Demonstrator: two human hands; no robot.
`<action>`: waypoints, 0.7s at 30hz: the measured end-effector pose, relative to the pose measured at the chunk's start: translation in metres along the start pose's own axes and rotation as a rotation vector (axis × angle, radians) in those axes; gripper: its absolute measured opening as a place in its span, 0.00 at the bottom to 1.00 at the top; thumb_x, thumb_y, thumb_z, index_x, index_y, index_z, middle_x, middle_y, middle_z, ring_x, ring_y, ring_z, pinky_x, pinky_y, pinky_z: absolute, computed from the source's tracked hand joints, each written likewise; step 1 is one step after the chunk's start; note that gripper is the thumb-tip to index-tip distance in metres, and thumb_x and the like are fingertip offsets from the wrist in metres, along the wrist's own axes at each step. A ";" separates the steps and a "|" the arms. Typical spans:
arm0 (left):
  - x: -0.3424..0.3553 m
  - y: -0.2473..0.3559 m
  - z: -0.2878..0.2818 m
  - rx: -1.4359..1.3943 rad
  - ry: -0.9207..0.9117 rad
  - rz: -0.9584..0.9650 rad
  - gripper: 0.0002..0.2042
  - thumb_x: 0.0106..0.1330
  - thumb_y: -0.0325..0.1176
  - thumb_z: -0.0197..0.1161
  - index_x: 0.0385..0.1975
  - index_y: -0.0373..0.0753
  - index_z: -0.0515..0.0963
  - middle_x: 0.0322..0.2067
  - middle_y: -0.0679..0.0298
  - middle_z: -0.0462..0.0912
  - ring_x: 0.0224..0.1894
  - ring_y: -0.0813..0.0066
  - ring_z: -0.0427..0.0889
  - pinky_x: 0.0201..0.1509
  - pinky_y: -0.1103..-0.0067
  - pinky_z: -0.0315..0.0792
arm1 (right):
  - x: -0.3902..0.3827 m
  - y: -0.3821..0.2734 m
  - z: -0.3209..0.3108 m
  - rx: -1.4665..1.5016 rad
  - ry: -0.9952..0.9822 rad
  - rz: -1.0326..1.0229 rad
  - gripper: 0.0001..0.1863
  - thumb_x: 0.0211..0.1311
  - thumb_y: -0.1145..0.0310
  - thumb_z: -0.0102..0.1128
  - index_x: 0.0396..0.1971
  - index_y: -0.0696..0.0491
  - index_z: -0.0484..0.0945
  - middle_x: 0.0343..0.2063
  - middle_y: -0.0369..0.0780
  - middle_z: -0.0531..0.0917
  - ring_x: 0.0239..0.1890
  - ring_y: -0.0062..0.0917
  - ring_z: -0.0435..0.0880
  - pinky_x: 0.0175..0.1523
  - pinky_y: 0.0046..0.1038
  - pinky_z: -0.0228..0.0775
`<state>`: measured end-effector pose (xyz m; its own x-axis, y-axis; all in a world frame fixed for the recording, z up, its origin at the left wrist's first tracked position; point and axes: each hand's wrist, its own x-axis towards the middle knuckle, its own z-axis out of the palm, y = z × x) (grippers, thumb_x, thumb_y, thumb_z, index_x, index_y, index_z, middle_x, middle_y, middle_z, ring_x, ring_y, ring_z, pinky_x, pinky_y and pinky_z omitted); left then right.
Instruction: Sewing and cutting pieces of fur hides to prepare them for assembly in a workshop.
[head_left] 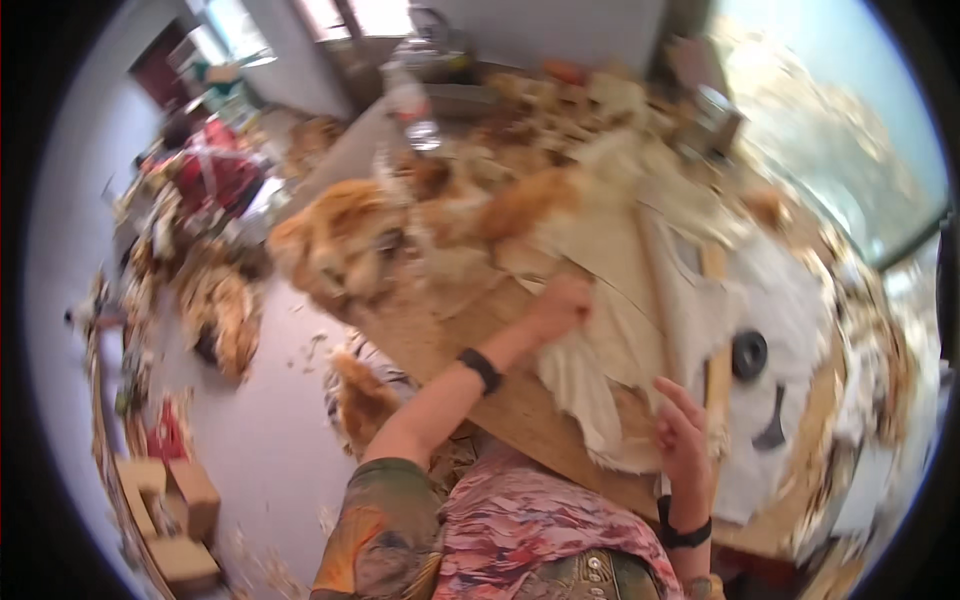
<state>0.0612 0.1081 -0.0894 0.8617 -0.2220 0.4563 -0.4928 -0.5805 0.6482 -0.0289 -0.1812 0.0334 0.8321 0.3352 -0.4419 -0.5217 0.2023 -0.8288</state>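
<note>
no words, labels, numbers or signs legible

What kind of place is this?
Probably a workshop for fur or hides: orange fur and a pale, hide-like sheet lie on a wooden worktable, with furry pieces on the floor.

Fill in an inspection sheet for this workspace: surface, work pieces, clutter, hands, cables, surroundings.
Surface: wooden table, largely covered.
Work pieces: pale hide-like sheet by the hands; orange furry pelt at the table's left.
Clutter: clear bottle, black ring, dark flat object, pale scraps.
Hands: left hand curled over the sheet, grip too blurred to confirm; right hand open, at the sheet's right side.
Cables: nothing seen.
Surroundings: open cardboard box on the floor.
</note>
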 end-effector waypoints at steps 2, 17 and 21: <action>-0.005 0.012 -0.012 0.083 0.074 -0.024 0.05 0.44 0.26 0.61 0.23 0.40 0.76 0.27 0.58 0.78 0.35 0.56 0.76 0.41 0.66 0.68 | -0.011 0.002 0.004 0.025 0.021 0.015 0.21 0.65 0.74 0.52 0.58 0.61 0.69 0.16 0.26 0.62 0.15 0.08 0.58 0.19 0.13 0.48; -0.064 0.136 -0.040 -1.013 -0.290 -0.757 0.11 0.64 0.34 0.64 0.38 0.33 0.79 0.33 0.67 0.80 0.34 0.80 0.78 0.38 0.81 0.71 | -0.015 0.026 0.083 0.142 -0.231 0.061 0.28 0.64 0.70 0.57 0.63 0.55 0.63 0.22 0.28 0.71 0.21 0.09 0.67 0.24 0.13 0.55; -0.060 0.124 -0.061 -0.091 -0.249 -0.100 0.04 0.58 0.28 0.64 0.27 0.36 0.76 0.27 0.61 0.75 0.32 0.64 0.76 0.35 0.72 0.69 | -0.024 0.039 0.054 0.485 -0.265 0.066 0.20 0.65 0.69 0.58 0.56 0.56 0.71 0.23 0.28 0.73 0.21 0.08 0.67 0.24 0.13 0.55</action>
<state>-0.0590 0.0974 0.0010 0.9041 -0.3595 0.2309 -0.4032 -0.5390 0.7395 -0.0791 -0.1320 0.0305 0.7515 0.5688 -0.3342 -0.6502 0.5527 -0.5213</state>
